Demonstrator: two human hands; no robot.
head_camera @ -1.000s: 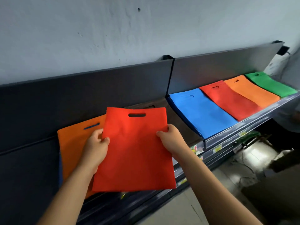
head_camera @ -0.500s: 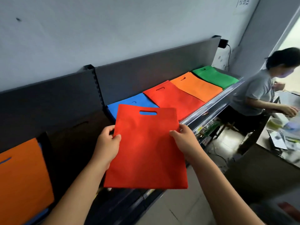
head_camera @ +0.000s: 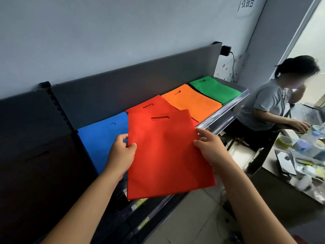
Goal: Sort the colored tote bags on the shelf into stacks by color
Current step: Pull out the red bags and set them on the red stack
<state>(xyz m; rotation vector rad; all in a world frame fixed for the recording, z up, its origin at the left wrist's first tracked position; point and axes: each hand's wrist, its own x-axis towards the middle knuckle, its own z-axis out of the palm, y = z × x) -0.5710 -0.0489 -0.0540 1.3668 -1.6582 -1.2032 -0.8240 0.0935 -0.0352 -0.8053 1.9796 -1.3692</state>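
Observation:
I hold a flat red tote bag (head_camera: 165, 155) by its two side edges. My left hand (head_camera: 121, 152) pinches the left edge and my right hand (head_camera: 209, 148) pinches the right edge. The bag hangs above the shelf's front, partly over the red stack (head_camera: 149, 105) and next to the blue stack (head_camera: 102, 138). Further right on the shelf lie an orange stack (head_camera: 191, 101) and a green stack (head_camera: 214, 89). A dark brown stack (head_camera: 44, 159) lies left of the blue one, hard to make out.
The dark shelf has a back panel (head_camera: 131, 85) and a clear front rail (head_camera: 223, 111). A person (head_camera: 274, 104) sits at a cluttered desk (head_camera: 307, 152) to the right. Tiled floor (head_camera: 190, 219) lies below.
Both hands carried the red bag rightward, from over the orange and brown bags, past the blue stack, to above the red stack. The view swung right with it.

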